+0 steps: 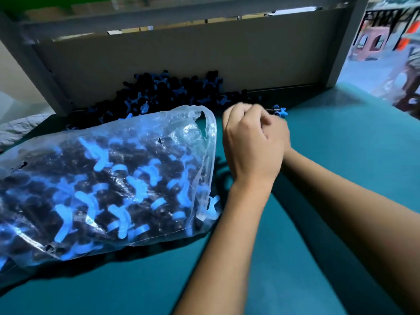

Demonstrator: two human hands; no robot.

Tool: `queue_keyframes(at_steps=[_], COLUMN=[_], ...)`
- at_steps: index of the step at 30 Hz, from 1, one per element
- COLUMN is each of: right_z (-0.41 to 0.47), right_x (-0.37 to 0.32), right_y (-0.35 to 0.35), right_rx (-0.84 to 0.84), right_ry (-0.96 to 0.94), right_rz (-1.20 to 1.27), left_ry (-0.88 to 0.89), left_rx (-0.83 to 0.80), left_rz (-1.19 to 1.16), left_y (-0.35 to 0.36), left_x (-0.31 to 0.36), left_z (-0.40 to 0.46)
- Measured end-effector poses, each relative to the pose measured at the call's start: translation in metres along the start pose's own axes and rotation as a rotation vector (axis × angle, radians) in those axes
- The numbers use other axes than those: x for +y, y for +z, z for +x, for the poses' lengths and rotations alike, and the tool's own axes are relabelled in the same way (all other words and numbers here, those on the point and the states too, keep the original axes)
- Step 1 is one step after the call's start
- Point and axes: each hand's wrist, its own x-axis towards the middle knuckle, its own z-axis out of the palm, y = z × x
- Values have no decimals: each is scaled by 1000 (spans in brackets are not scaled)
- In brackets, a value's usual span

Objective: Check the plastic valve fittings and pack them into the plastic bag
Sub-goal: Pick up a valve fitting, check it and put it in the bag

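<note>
A clear plastic bag (118,178) lies on its side at the left, packed with black valve fittings that have blue handles, its mouth toward the centre. A loose pile of the same fittings (163,94) sits behind it against the back board. My left hand (247,144) is curled into a fist right of the bag's mouth. My right hand (283,135) is pressed behind it and mostly hidden. One valve fitting (280,111) sticks out past the knuckles, gripped between both hands.
A teal mat (341,178) covers the table. A grey cardboard board (181,57) in a grey frame closes the back. One fitting (212,204) lies beside the bag's mouth. Grey cloth (16,130) sits at far left; a pink stool (372,42) stands beyond the table.
</note>
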Motion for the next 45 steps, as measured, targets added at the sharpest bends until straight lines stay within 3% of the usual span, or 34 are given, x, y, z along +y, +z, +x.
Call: queue_keyframes(at_steps=[2, 7, 10, 16, 18, 21, 25, 29, 34, 42, 45], right_z=[17, 48, 57, 21, -2, -36, -58, -67, -72, -72, -70], right_x=[13, 42, 46, 52, 52, 49, 44, 46, 47, 43, 44], right_y=[5, 12, 6, -15, -19, -20, -21, -24, -25, -22, -21], right_rx=[18, -49, -72, 88, 118, 120, 35, -10, -32, -28, 63], right_ry=[64, 111, 133, -31, -63, -94, -2, 48, 46, 95, 173], right_rz=[-240, -369, -351, -223, -89, 315, 896, 1061, 1191, 1155, 1244], left_ry=[-90, -232, -247, -418, -500, -693, -954, -908, -1024, -874, -827], left_rx=[-86, -183, -175, -123, -105, -141, -209, -206, -165, -227, -138], left_rz=[65, 164, 172, 35, -33, -136, -488, -580, -693, -609, -603], left_y=[9, 17, 18, 16, 16, 19, 22, 21, 22, 24, 25], left_x=[-19, -48, -51, -54, -56, -59, -57, -58, -58, -61, -62], left_z=[-10, -22, -21, -17, -14, -11, -11, -17, -17, -18, -16])
